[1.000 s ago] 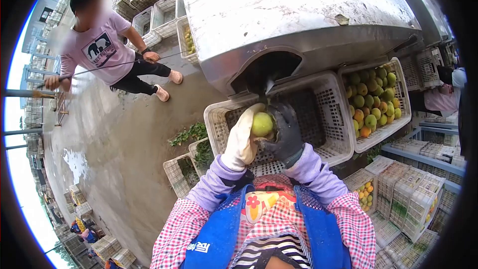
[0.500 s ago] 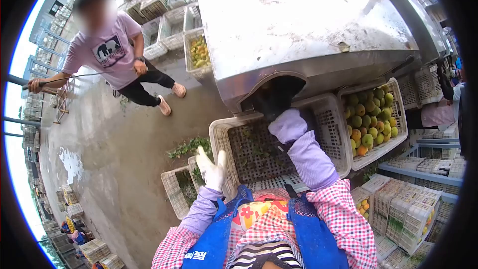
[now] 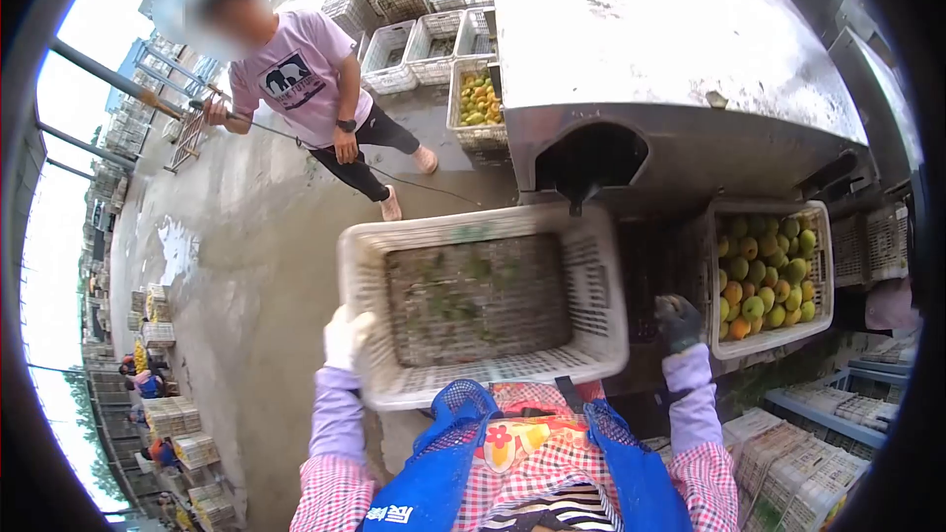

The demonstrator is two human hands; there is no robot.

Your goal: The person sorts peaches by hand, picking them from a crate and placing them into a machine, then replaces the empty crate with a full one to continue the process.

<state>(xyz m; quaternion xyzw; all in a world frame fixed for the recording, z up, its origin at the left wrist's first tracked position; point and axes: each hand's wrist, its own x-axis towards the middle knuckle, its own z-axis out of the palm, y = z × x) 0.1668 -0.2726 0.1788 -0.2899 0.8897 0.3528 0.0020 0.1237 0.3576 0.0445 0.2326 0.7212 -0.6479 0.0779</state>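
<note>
Wet concrete [image 3: 256, 305] lies beyond the left hand [image 3: 346, 337], its grip closed on a crate [image 3: 503, 372]; right hand [image 3: 679, 323] half-open, empty.

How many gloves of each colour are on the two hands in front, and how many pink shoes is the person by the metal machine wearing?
White glove: 1
Dark glove: 1
Pink shoes: 2
Total: 4

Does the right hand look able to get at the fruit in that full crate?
Probably yes: the right hand is right beside the full crate, and the fruit lies uncovered. Only the crate's side wall seems to stand between, and it could likely reach over that.
</note>
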